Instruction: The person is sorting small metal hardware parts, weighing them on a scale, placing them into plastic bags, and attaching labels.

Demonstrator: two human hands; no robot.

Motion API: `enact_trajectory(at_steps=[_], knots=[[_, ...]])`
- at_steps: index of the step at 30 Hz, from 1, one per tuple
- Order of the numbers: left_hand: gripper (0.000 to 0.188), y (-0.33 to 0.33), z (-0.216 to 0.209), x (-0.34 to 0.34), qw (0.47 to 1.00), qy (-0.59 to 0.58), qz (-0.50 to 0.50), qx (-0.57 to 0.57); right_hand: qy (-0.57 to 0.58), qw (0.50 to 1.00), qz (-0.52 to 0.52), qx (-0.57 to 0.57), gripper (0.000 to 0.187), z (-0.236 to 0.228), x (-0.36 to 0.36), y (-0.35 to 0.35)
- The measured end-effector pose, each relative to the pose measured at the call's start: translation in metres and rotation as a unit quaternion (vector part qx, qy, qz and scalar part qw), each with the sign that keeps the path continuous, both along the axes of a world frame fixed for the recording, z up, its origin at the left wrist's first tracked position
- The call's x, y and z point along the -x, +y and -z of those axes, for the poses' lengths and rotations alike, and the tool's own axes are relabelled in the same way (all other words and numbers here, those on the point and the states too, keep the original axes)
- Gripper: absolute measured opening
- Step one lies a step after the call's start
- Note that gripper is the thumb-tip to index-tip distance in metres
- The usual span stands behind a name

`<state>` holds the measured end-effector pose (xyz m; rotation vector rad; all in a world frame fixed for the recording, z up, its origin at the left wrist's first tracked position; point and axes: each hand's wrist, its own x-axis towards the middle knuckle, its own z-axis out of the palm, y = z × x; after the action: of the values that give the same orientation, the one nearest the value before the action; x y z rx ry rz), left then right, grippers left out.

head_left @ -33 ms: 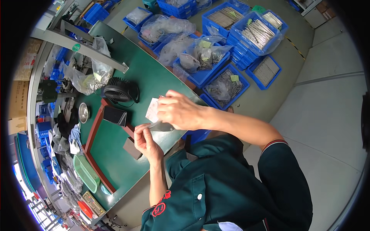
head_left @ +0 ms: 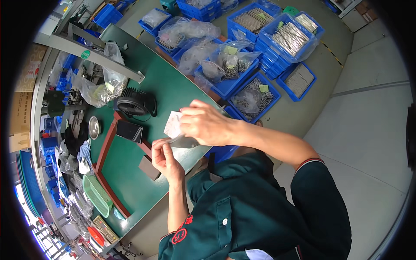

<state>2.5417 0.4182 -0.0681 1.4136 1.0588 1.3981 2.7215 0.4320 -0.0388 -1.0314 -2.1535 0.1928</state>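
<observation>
My left hand [head_left: 164,160] is closed, with thumb and fingertips pinching one end of a thin, greyish see-through piece [head_left: 185,142] that looks like a small plastic bag. My right hand [head_left: 207,125] is closed over its other side, fingers bent and partly hidden behind the knuckles. Right beside the right fingers is a white card with faint pinkish marks [head_left: 172,124]. Whether the right hand grips that card or it lies on the bench behind, I cannot tell. Both hands are above the near edge of the green bench [head_left: 130,173].
A black fan [head_left: 133,103], a dark box [head_left: 129,131], a brown block [head_left: 149,167] and brown-red strips [head_left: 100,160] stand on the bench. Further left are a metal bowl [head_left: 94,127] and a green tray [head_left: 96,196]. Blue crates of metal parts [head_left: 255,99] fill the floor beyond.
My right hand has shifted very slightly to the right, and the see-through piece looks lighter. My left hand keeps its pinch in nearly the same place.
</observation>
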Motion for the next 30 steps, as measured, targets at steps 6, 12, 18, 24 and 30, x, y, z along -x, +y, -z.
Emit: enact_trajectory(at_steps=[6,12,18,24,30], knots=[[0.008,0.047,-0.055,-0.051,0.964,0.129,0.205,-0.113,0.009,0.994,0.105,-0.039,0.017,-0.047,-0.073,-0.012],[0.022,0.056,0.011,-0.043,0.998,0.066,-0.021,-0.012,-0.117,0.983,0.138,-0.043,0.017,-0.076,-0.120,-0.001],[0.032,-0.006,0.107,-0.020,0.936,0.329,-0.111,0.053,-0.217,0.970,0.109,0.029,0.016,0.004,-0.190,0.036],[0.043,-0.042,0.164,-0.033,0.909,0.371,-0.147,0.121,-0.204,0.974,0.041,0.091,0.014,0.143,-0.256,0.079],[0.046,-0.042,0.182,-0.035,0.821,0.535,-0.199,0.007,-0.141,0.983,0.007,0.115,0.011,0.301,-0.284,0.129]])
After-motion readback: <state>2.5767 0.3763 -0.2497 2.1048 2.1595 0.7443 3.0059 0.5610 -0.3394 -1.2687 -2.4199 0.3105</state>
